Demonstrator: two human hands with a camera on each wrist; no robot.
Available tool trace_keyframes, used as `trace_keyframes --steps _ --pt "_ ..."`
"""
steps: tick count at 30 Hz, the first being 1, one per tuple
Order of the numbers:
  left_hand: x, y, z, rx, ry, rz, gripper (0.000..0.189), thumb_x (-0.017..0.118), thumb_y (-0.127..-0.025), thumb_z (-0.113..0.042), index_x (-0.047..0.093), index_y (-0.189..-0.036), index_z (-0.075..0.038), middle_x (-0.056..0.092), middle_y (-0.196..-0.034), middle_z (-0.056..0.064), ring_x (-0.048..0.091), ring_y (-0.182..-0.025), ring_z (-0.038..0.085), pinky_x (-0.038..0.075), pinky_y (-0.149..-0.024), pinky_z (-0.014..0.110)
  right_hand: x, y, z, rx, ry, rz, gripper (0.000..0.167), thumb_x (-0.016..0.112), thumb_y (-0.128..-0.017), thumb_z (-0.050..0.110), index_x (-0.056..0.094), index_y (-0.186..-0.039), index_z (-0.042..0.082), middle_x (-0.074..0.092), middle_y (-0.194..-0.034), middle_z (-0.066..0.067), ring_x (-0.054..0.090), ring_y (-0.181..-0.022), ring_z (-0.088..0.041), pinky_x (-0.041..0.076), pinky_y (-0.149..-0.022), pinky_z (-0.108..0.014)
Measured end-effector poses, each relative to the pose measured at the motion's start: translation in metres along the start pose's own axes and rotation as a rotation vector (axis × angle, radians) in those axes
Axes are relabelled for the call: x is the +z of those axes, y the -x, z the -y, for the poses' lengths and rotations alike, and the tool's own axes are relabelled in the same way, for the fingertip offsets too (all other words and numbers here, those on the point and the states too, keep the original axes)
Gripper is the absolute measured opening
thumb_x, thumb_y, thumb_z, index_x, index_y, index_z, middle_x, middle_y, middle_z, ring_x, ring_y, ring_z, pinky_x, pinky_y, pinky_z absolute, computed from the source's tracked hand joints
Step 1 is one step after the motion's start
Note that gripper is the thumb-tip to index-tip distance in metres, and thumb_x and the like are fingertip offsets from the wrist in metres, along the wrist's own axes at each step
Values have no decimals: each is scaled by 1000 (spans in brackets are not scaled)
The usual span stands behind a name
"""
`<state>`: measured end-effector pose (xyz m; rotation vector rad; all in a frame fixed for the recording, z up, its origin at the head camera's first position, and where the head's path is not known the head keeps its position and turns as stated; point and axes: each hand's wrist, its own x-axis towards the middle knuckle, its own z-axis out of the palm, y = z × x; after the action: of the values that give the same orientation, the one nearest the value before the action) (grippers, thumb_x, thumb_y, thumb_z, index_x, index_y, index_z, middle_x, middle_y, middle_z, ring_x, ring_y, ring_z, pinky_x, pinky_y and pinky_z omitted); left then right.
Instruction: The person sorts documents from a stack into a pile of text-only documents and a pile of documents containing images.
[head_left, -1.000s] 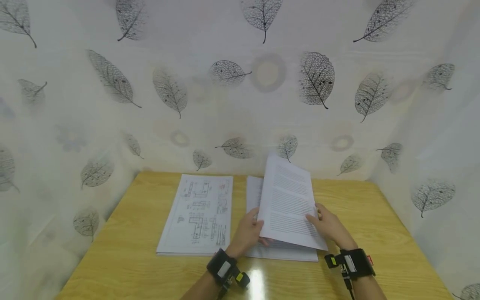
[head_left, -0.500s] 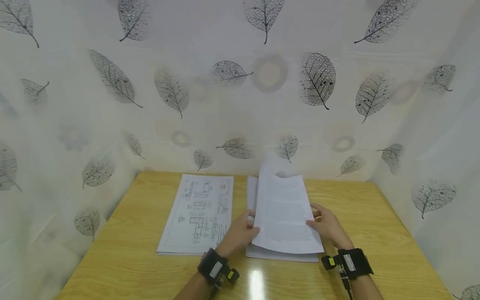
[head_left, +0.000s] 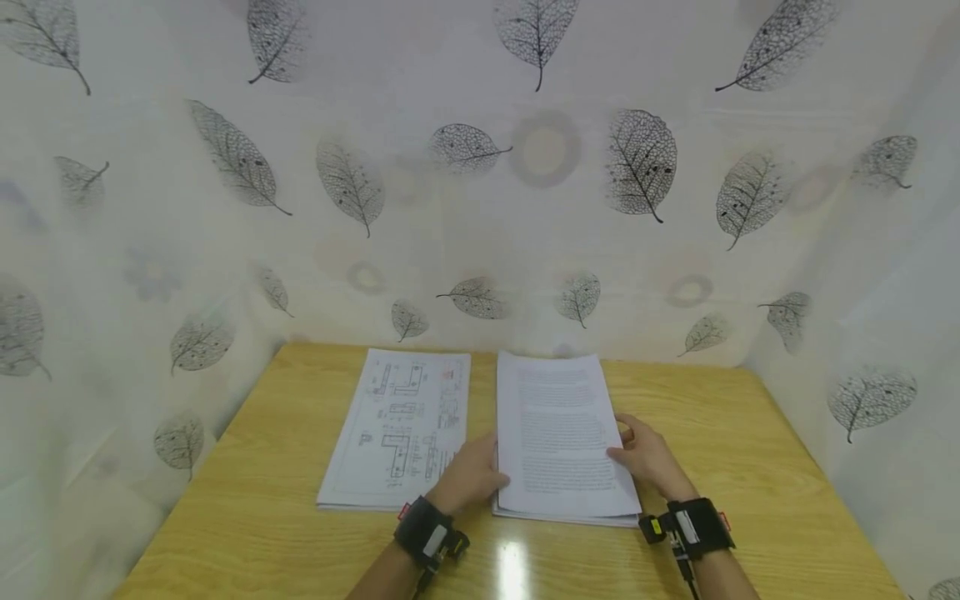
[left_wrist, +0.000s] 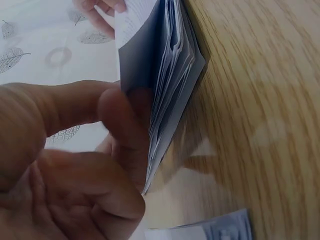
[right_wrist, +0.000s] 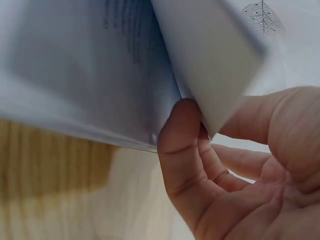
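A printed sheet of paper (head_left: 562, 433), seemingly with others under it, lies over the right-hand paper stack (head_left: 562, 518). My left hand (head_left: 467, 477) pinches its left edge, thumb on top. In the left wrist view, curled fingers (left_wrist: 125, 125) reach under the lifted sheet (left_wrist: 132, 65), above the stack's layered edges (left_wrist: 172, 65). At the sheet's right edge my right hand (head_left: 651, 457) holds it, thumb above. The right wrist view shows a fingertip (right_wrist: 182, 120) beneath the raised sheet (right_wrist: 210, 60), next to the lower pages (right_wrist: 90, 75).
Left of the hands lies another stack topped by a technical drawing (head_left: 401, 433). Both stacks rest on a wood-grain table (head_left: 262, 467). A leaf-patterned curtain (head_left: 480, 225) hangs behind the table and along its sides. Each wrist wears a black strap (head_left: 423, 531) with a small camera.
The printed sheet, held raised and tilted a second ago, has come down and left onto the right-hand stack. Both hands moved down with it, the left one also slightly leftward.
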<state>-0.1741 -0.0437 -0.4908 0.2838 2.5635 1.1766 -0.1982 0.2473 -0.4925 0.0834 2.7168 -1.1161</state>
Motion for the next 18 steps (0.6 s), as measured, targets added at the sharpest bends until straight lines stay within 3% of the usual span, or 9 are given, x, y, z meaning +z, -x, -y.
trace_keyframes --steps 12,18 --pt "0 4 1 8 -123 26 58 65 -75 -4 48 -130 -9 65 -99 1 54 -72 10 43 -61 24 3 0 -4 -2 90 22 48 64 -84 7 51 -130 -2 61 -91 -11 55 -74 -18 43 -60 -27" --pt "-1 8 1 -19 -140 28 59 65 -73 -6 49 -130 -7 63 -89 1 52 -65 13 40 -54 26 4 2 -5 -36 121 18 44 63 -83 6 54 -125 -6 62 -99 -13 55 -81 -19 44 -66 -30"
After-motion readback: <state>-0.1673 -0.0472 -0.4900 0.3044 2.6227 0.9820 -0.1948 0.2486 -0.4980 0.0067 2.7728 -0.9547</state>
